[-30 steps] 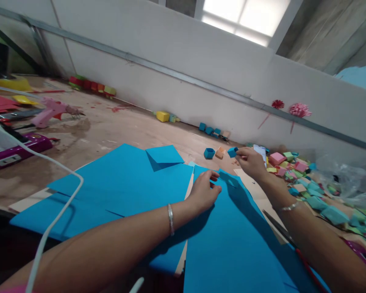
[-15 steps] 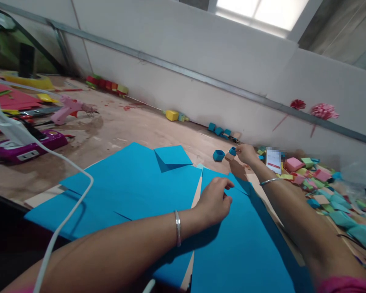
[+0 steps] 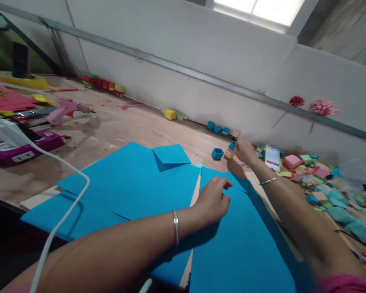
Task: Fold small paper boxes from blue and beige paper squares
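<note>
Large blue paper sheets (image 3: 110, 183) cover the near part of the table. Above the right-hand sheet is my left hand (image 3: 213, 200), its fingers curled loosely with a gap between thumb and fingertips and nothing visible in them. Farther off, my right hand (image 3: 245, 152) reaches toward the wall, its fingertips pinched on a small blue paper box (image 3: 232, 145). Just below that box sits a peach paper box (image 3: 229, 154), and to its left stands an open dark blue box (image 3: 217, 154). A folded blue piece (image 3: 171, 154) lies on the sheets' far edge.
Small paper boxes (image 3: 222, 130) line the wall. At the right are a phone (image 3: 272, 158) and a pile of colored boxes (image 3: 321, 173). A pink glue gun (image 3: 62, 110) and purple power strip (image 3: 42, 144) lie left; a white cable (image 3: 67, 209) crosses the sheets.
My right hand and the small blue box have shifted slightly toward the wall. My left hand looks nearly unchanged. The whole view has moved a little.
</note>
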A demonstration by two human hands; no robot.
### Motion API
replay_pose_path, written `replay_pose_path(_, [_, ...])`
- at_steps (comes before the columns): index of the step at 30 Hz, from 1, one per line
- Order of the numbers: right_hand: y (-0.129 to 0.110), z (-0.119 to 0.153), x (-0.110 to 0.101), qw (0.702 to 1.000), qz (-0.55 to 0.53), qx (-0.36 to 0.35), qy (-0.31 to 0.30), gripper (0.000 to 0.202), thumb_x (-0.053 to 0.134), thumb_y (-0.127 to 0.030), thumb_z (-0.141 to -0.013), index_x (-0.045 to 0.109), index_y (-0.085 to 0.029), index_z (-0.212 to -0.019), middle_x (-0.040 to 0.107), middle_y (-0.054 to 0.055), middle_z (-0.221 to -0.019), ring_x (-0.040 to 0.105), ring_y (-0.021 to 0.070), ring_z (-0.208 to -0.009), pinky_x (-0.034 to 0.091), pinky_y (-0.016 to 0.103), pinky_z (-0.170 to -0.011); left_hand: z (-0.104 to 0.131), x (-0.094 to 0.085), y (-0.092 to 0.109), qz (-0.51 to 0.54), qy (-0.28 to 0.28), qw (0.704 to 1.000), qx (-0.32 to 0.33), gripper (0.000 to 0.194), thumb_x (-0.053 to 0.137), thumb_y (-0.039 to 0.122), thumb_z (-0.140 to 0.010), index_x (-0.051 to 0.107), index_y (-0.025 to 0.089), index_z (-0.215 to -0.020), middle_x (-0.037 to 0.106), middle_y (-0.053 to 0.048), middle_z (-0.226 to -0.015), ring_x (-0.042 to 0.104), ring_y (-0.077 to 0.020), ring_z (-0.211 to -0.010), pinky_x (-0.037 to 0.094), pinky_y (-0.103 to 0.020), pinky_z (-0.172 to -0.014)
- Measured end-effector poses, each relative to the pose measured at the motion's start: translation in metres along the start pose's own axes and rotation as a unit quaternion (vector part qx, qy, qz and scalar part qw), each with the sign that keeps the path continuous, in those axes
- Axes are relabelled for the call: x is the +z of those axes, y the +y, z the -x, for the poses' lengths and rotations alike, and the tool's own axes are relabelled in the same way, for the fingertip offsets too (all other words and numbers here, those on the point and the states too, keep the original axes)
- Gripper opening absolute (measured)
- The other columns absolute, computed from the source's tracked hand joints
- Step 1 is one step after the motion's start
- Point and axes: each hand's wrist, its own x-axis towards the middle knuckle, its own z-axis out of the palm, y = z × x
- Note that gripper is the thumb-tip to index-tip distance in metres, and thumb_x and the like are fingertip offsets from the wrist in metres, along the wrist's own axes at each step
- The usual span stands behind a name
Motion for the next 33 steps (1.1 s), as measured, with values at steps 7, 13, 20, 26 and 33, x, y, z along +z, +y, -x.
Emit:
replay_pose_path(7, [-0.002, 0.037, -0.009, 0.997, -0.039, -0.065, 0.032, 0.027, 0.057, -0.038, -0.093, 0.062, -0.016, -0.108, 0.064, 0.006, -0.107, 0.063, 0.0168, -0.092, 0.054, 0.038, -0.082, -0.004, 0.001, -0.003, -0.012, 0.004, 1.0, 0.01, 0.027, 0.054, 0.009, -0.079, 0.064, 0.016, -0.103, 0.062, -0.009, -0.111, 0.063, -0.0175, -0.084, 0.053, -0.032, -0.079])
replay_pose_path(13, [-0.013, 0.072, -0.004, 0.987, -0.094, -0.125, 0.016, 0.021, 0.061, -0.034, -0.09, 0.064, -0.016, -0.099, 0.067, 0.004, -0.096, 0.063, 0.014, -0.081, 0.053, 0.032, -0.075, -0.007, -0.002, -0.002, -0.05, 0.012, 0.998, 0.029, 0.026, 0.054, 0.008, -0.08, 0.066, 0.017, -0.102, 0.065, -0.008, -0.11, 0.063, -0.0181, -0.089, 0.052, -0.032, -0.084])
replay_pose_path(20, [0.044, 0.113, -0.074, 0.987, -0.117, -0.035, 0.106, 0.026, 0.047, -0.024, -0.09, 0.068, -0.016, -0.103, 0.068, 0.011, -0.107, 0.062, 0.0194, -0.091, 0.046, 0.029, -0.078, -0.004, -0.01, 0.001, -0.199, -0.113, 0.964, 0.138, 0.032, 0.065, 0.031, -0.083, 0.07, 0.017, -0.111, 0.064, -0.013, -0.126, 0.052, -0.0322, -0.125, 0.039, -0.046, -0.107])
replay_pose_path(26, [0.091, 0.202, -0.099, 0.996, -0.076, 0.034, 0.041, 0.022, 0.05, -0.025, -0.087, 0.071, -0.018, -0.088, 0.071, 0.007, -0.084, 0.061, 0.0183, -0.076, 0.043, 0.027, -0.069, 0.0, -0.008, -0.003, -0.26, -0.194, 0.937, 0.131, 0.074, 0.07, 0.057, -0.075, 0.052, 0.024, -0.138, 0.035, -0.014, -0.154, 0.019, -0.042, -0.145, 0.017, -0.064, -0.114])
replay_pose_path(33, [0.12, 0.208, -0.081, 0.993, -0.029, 0.09, -0.064, 0.023, 0.056, -0.035, -0.093, 0.064, -0.017, -0.104, 0.065, 0.007, -0.107, 0.062, 0.0176, -0.092, 0.051, 0.036, -0.082, -0.002, -0.009, 0.003, -0.285, -0.213, 0.927, 0.116, 0.072, 0.066, 0.058, -0.078, 0.049, 0.026, -0.141, 0.033, -0.012, -0.156, 0.022, -0.0403, -0.145, 0.017, -0.063, -0.115])
